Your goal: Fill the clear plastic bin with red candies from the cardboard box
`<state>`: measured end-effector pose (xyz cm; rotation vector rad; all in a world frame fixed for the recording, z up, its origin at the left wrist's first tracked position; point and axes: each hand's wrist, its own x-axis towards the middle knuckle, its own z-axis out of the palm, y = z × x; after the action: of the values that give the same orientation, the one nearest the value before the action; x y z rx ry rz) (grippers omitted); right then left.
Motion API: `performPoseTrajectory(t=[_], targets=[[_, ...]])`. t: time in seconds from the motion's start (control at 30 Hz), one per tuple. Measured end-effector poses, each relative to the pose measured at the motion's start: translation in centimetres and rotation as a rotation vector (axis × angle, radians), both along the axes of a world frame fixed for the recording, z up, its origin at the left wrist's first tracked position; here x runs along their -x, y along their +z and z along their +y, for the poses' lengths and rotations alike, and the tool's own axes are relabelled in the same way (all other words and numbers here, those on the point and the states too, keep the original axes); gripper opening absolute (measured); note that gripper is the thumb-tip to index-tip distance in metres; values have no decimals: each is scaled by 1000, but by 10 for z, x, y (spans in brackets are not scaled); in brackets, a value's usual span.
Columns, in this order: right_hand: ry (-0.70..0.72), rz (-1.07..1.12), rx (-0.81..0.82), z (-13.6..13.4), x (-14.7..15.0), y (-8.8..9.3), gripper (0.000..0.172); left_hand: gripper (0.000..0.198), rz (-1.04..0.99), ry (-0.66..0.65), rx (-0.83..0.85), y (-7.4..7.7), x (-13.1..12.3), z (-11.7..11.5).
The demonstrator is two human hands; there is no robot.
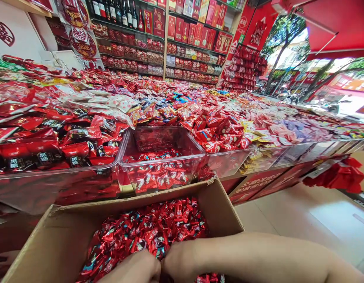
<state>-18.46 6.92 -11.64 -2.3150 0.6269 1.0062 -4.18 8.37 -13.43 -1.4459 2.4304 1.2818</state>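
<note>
A cardboard box (61, 232) in front of me is filled with small red-wrapped candies (152, 230). Both hands are down in the box at the bottom edge of the view, touching each other. My left hand (134, 269) and my right hand (182, 263) have their fingers curled down into the candy heap; what they hold is hidden. Just behind the box stands a clear plastic bin (158, 163) partly filled with the same red candies.
A long display counter holds many clear bins heaped with red, pink and white wrapped sweets (217, 129). Shelves (184, 35) of red gift boxes and bottles line the back wall. Tiled floor (317, 220) lies to the right, by the shop's open front.
</note>
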Motion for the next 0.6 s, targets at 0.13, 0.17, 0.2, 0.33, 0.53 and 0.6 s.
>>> performPoseTrajectory(t=[0.13, 0.17, 0.2, 0.33, 0.53, 0.6], targets=[[-249, -124, 71, -12, 16, 15, 35, 23, -114, -36, 96, 22, -2, -21], [-287, -136, 82, -12, 18, 14, 37, 23, -147, -42, 97, 24, -4, -23], [-275, -126, 80, -10, 17, 11, 38, 20, -176, -51, 91, 25, -6, -23], [-25, -48, 40, 5, 8, -8, 35, 16, -235, -120, -2, 21, -12, -6], [-316, -355, 107, -3, 17, -3, 28, 23, -162, -76, -54, 27, -9, 1], [-621, -558, 100, -12, 27, 5, 25, 28, -104, -24, 12, 37, -7, -11]])
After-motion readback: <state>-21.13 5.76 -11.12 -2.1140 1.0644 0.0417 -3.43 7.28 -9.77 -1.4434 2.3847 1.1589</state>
